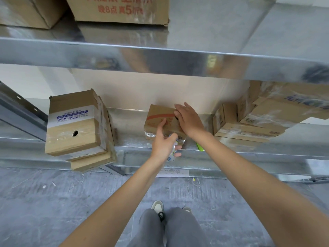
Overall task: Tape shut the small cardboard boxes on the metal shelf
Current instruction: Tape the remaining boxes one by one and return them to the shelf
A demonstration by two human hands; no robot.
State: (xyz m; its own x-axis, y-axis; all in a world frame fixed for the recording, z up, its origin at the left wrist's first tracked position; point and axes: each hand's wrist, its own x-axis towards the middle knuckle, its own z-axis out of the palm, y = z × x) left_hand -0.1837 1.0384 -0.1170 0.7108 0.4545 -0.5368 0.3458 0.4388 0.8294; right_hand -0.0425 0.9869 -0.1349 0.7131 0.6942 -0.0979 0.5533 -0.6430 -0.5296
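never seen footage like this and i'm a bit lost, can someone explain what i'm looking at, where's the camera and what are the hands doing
There is no machine here: a person wears one wide-angle camera on the head, so you look down along both bare arms to their legs and shoes on the grey floor.

In front is a shiny metal shelf. The small cardboard box in the middle is being worked on. The right hand lies flat on its top, fingers straight. The left hand grips a roll of clear tape at the box's front edge.

To the left is a stack of boxes, the top one with a hole. To the right are more boxes, some wrapped in clear tape. A green object lies by the right wrist; I cannot tell what it is.
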